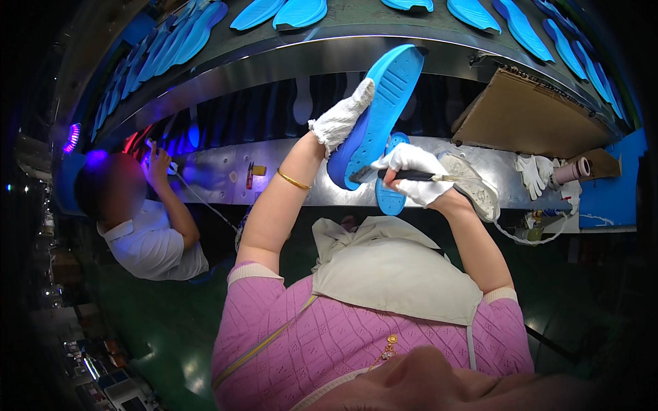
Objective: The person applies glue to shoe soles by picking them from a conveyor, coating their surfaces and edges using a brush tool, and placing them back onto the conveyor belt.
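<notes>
Blue sole: we find the large blue sole (389, 103) in the middle, over the near metal bench (291, 188), its long axis running from near left to far right; grooved face turned toward the wearer, presumably so its surface can be seen.
Left hand: the gloved left hand (348, 113) wraps the sole's left edge about midway, fingers mostly hidden; we judge this grip leaves the face and near end uncovered.
Right hand: the gloved right hand (421, 162) pinches a black-handled brush (415, 176) in a narrow, pen-like hold, probably for fine control; some fingertips look bare.
Brush tip: it points left, at the near end of the sole; we cannot tell whether it touches.
Second sole: a smaller-looking blue sole (392, 200) lies partly hidden below the right hand, within easy reach.
Pale piece: a shoe-shaped pale piece (476, 183) sits just right of the right hand, beside the wrist; purpose unclear to us.
Bench, right: white gloves (531, 175) and a pink tube (570, 171) sit well apart from the sole, seemingly kept aside; cardboard (534, 113) leans beyond them.
Far belt: more blue soles (301, 14) lie spaced along it.
Left neighbour: a co-worker (154, 243) raises one hand; we cannot tell its grip.
</notes>
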Tool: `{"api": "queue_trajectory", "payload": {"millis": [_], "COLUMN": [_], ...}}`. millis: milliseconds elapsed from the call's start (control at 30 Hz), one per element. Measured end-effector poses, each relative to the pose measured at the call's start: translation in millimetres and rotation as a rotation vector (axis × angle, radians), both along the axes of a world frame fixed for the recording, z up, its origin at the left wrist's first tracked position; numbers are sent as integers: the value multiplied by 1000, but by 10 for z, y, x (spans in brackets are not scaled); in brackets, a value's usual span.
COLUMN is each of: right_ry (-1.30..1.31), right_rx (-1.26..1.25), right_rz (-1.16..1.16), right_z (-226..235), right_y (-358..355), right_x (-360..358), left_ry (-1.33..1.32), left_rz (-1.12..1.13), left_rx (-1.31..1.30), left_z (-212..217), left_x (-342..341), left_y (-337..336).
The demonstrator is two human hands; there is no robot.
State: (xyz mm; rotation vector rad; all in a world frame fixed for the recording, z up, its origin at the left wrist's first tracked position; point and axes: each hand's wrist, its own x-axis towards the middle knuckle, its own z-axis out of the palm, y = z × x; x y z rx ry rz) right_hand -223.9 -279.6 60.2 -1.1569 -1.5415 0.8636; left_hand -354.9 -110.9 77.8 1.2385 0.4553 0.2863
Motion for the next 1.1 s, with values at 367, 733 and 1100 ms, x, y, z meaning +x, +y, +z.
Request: {"api": "queue_trajectory", "payload": {"millis": [367, 733, 1100], "right_ry": [24, 362, 309], "right_rx": [-148, -46, 36], "right_rz": [41, 84, -323], "right_z": [67, 228, -196], "right_y": [6, -61, -53], "right_x": [146, 485, 211], "left_ry": [194, -312, -655], "left_rz": [68, 193, 1], "left_rx": [139, -32, -942], "left_z": [-6, 170, -772], "left_x": [30, -284, -509], "left_y": [-64, -109, -457]}}
